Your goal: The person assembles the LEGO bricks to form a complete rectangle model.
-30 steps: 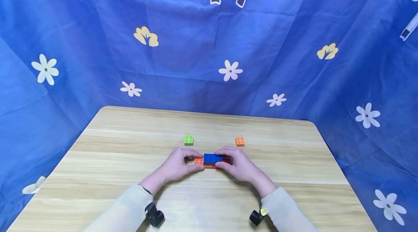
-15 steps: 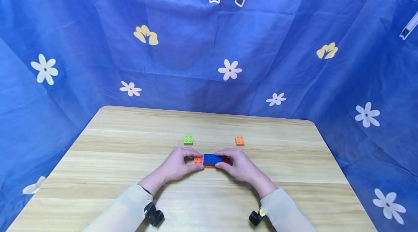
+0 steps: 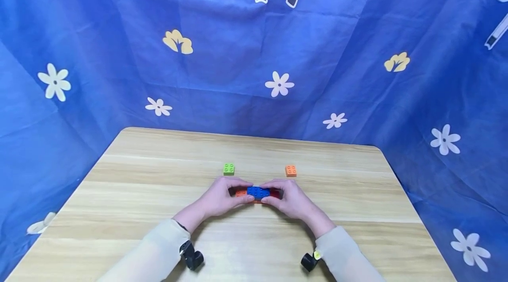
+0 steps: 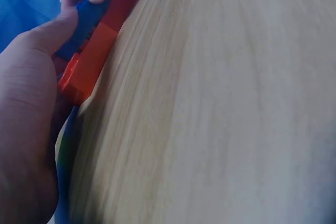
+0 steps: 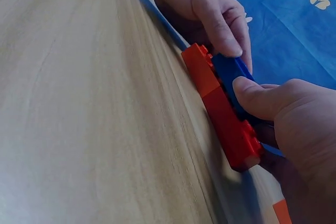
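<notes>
A blue building brick (image 3: 258, 192) lies across the seam of an orange brick (image 5: 199, 66) and a red brick (image 5: 231, 129), which stand end to end on the table. Thumb and fingers of my left hand (image 3: 222, 196) pinch the blue brick at its left end. On the right part of the same brick, my right hand (image 3: 291, 198) keeps a pinch too. Studs of the lower bricks show past both ends of the blue one. Whether it is pressed fully down, I cannot tell.
Beyond the hands, a small green brick (image 3: 229, 169) lies at the left and a small orange brick (image 3: 291, 171) at the right. The wooden table (image 3: 254, 242) ends at a blue patterned curtain (image 3: 222, 74) behind and at the sides.
My left hand has shifted right, from the orange brick's end onto the blue brick. The right hand stays nearly where it was, holding the blue brick.
</notes>
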Tool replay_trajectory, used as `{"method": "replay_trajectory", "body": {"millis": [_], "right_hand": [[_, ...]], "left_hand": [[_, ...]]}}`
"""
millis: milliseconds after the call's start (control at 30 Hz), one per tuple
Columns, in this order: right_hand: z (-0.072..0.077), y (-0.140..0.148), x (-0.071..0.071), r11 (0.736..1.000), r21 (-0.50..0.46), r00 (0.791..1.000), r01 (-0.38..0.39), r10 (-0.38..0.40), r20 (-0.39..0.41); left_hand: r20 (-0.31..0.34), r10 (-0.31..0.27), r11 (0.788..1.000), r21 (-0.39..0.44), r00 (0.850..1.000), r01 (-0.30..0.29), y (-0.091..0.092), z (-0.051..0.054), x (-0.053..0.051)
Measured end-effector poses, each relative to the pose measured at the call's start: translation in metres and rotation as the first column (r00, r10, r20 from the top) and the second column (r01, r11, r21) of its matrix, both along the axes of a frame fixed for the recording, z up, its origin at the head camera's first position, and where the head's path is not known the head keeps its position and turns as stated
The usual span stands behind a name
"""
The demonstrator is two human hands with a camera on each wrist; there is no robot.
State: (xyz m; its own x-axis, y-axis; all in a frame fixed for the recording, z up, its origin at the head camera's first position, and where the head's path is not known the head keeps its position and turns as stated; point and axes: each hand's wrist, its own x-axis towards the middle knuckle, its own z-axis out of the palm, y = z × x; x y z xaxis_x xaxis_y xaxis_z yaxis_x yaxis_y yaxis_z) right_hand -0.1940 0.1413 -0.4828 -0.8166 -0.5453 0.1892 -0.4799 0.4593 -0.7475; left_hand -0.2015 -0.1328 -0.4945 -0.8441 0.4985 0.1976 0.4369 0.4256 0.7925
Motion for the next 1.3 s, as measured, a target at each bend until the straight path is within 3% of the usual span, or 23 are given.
{"method": "replay_trajectory", "body": {"millis": [267, 867, 1300], "right_hand": [[0.002, -0.003, -0.002, 0.997, 0.001, 0.987, 0.077, -0.076, 0.141], [-0.001, -0.005, -0.006, 0.992, -0.021, 0.97, 0.127, -0.12, 0.211], [0.001, -0.009, -0.011, 0.99, -0.038, 0.967, 0.134, -0.123, 0.223]], "left_hand": [[0.053, 0.025, 0.999, 0.03, 0.998, -0.027, 0.001, -0.001, -0.001], [0.111, 0.034, 0.999, 0.038, 0.993, -0.039, 0.004, 0.002, -0.003], [0.088, 0.021, 0.998, 0.052, 0.996, -0.025, 0.0, -0.001, -0.012]]}}
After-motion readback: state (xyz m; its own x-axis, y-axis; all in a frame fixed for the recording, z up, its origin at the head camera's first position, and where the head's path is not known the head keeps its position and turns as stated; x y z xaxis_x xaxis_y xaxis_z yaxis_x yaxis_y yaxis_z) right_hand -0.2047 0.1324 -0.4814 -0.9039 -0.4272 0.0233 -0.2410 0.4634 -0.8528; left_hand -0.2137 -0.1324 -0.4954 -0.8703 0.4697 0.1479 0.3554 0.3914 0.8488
